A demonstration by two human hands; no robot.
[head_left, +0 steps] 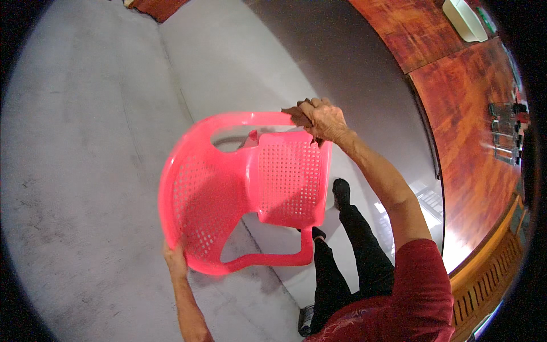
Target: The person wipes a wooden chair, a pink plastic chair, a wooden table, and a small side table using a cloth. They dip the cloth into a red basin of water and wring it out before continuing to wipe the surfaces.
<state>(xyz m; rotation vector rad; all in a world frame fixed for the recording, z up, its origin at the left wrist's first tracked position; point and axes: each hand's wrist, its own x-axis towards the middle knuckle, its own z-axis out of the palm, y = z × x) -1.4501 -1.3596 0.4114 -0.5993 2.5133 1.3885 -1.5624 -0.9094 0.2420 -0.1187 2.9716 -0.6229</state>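
A bright pink plastic chair [213, 196] with a perforated back and seat stands in front of me, its back to the left and its seat to the right. My left hand [175, 259] is closed round the outer edge of the backrest at its near side. At the front of the far armrest, my right hand [326, 121] grips a crumpled brown cloth [297, 115] and presses it on the plastic. Part of the cloth hangs down beside the seat's corner. The fingers of my left hand are partly hidden behind the chair's rim.
A glossy reddish-brown wooden surface [461, 119] runs along the right, bearing several glass jars [504, 134] and a white tub [466, 21]. Slatted wooden furniture [493, 279] is at the lower right. My feet are just right of the chair on the pale floor [228, 54].
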